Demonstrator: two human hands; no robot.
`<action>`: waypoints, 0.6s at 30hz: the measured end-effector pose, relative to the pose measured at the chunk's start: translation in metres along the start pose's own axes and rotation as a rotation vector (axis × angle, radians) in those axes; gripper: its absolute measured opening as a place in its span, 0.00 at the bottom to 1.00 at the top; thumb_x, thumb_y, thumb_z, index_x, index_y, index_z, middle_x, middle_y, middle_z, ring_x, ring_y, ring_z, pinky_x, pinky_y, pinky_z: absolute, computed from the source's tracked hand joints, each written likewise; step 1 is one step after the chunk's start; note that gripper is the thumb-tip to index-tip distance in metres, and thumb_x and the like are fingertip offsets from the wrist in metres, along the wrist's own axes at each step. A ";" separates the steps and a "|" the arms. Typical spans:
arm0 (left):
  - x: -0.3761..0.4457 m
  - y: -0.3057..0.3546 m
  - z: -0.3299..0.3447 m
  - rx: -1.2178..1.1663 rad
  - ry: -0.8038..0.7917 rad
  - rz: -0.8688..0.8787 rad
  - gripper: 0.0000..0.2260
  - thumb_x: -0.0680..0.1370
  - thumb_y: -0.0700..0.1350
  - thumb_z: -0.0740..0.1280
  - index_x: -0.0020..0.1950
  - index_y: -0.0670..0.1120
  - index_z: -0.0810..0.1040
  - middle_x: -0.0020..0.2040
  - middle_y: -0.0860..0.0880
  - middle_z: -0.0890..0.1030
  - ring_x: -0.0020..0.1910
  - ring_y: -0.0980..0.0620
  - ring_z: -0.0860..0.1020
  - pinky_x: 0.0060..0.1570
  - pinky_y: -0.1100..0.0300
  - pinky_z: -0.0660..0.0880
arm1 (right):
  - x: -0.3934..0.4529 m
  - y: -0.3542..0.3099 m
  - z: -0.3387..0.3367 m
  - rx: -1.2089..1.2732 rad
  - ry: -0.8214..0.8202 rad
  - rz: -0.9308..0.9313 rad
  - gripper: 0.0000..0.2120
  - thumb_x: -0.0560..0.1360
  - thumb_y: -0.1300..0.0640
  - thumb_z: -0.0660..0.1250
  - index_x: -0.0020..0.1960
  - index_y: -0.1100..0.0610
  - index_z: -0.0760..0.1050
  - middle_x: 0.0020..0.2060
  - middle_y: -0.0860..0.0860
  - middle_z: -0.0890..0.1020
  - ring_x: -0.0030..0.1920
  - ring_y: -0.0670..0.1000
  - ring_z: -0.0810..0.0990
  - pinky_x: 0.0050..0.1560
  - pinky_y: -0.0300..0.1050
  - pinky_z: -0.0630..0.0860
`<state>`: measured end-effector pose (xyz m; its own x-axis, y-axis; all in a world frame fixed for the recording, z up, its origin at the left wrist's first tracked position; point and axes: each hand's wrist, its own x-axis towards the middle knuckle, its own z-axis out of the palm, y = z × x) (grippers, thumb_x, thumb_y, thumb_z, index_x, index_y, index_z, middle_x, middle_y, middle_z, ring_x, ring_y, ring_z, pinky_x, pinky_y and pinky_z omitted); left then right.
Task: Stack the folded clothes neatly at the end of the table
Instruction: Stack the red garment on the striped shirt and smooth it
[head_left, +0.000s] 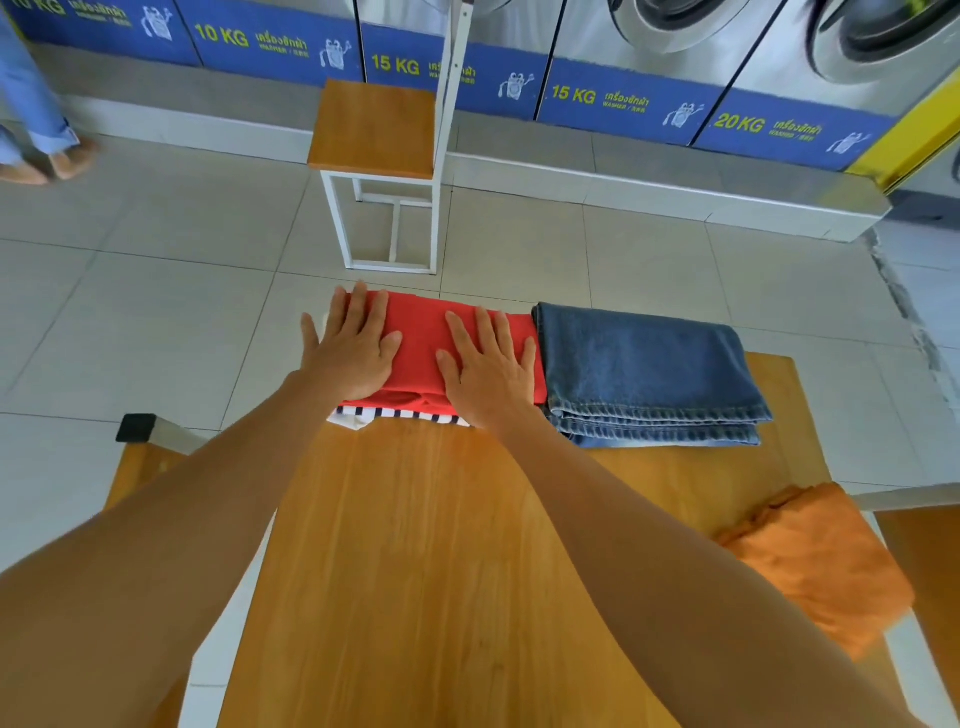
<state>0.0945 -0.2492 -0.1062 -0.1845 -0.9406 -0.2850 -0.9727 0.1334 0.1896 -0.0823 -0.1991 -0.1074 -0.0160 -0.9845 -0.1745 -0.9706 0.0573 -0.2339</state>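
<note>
Both the left hand (349, 349) and right hand (488, 366) press flat, fingers spread (gripping nothing), on the red garment (418, 343) at the tabletop's (415, 545) far edge, beside folded jeans (649, 369).

One head-worn wide-angle view looks forward and steeply down along both arms, close above the table (426, 545); beyond the hands it reaches the floor (130, 291) and washers (675, 31).

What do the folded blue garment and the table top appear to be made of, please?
The folded blue garment looks like denim: faded weave, stitched hems. The table top looks like wood or wood-look laminate, with streaked grain and a smooth, slightly glossy finish.
</note>
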 end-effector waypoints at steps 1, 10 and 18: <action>-0.005 0.006 -0.006 0.007 0.024 0.001 0.29 0.82 0.59 0.42 0.79 0.50 0.39 0.80 0.47 0.39 0.78 0.45 0.38 0.73 0.36 0.40 | -0.004 -0.001 -0.006 0.021 -0.007 0.007 0.29 0.81 0.39 0.42 0.80 0.45 0.45 0.80 0.51 0.48 0.79 0.55 0.41 0.75 0.66 0.41; -0.113 0.089 0.008 -0.351 0.125 0.145 0.25 0.84 0.52 0.47 0.79 0.44 0.51 0.80 0.47 0.48 0.79 0.49 0.42 0.76 0.45 0.42 | -0.117 0.023 -0.023 0.272 0.147 0.114 0.29 0.83 0.45 0.50 0.80 0.54 0.49 0.80 0.48 0.50 0.79 0.49 0.42 0.77 0.59 0.44; -0.220 0.188 0.040 -0.665 -0.113 0.150 0.22 0.84 0.50 0.54 0.76 0.43 0.62 0.77 0.46 0.63 0.76 0.49 0.62 0.71 0.59 0.59 | -0.235 0.101 -0.025 0.373 0.182 0.293 0.26 0.83 0.48 0.51 0.79 0.55 0.56 0.79 0.50 0.56 0.80 0.51 0.49 0.76 0.57 0.52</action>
<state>-0.0532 -0.0050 -0.0458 -0.3592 -0.8839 -0.2996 -0.6495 0.0062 0.7604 -0.1825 0.0336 -0.0658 -0.3483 -0.9294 -0.1219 -0.7678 0.3575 -0.5317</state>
